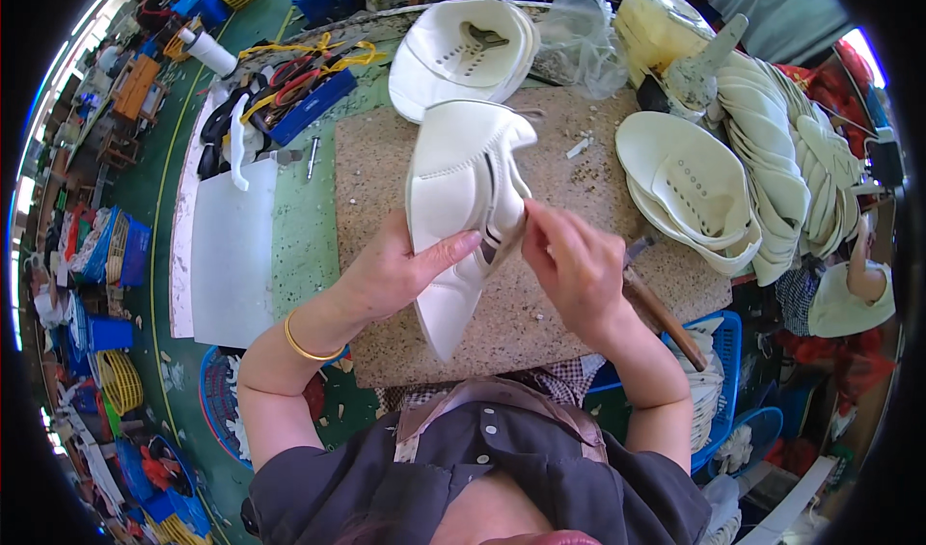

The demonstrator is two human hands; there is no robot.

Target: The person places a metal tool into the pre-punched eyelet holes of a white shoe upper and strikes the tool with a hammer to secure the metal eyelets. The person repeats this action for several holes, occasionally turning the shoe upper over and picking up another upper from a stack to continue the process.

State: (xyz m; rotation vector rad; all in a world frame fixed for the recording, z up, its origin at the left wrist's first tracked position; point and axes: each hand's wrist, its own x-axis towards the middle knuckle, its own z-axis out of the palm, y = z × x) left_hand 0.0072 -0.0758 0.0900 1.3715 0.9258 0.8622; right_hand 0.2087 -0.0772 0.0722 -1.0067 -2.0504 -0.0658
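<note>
A white shoe upper (449, 183) stands tilted over the speckled stone slab (376, 164), its perforated, stitched side and opening turned to the right. My left hand (395, 270) is closed round its left side, thumb pressed on the top face and the fingers hidden behind. The fingers of my right hand (579, 265) are pinched together at the upper's right edge, by the opening. Whether a small piece is also between those fingertips is hidden. Close to my right wrist lies a hammer (666, 321) with a wooden handle, its head partly covered by the hand.
Stacked white uppers sit behind (415, 72) and at right (641, 154), beside a long overlapping pile (772, 149). A whitened pot with a brush (690, 77) and a plastic bag (579, 39) stand at the back. Pliers and scissors fill a blue tray (313, 106) at left.
</note>
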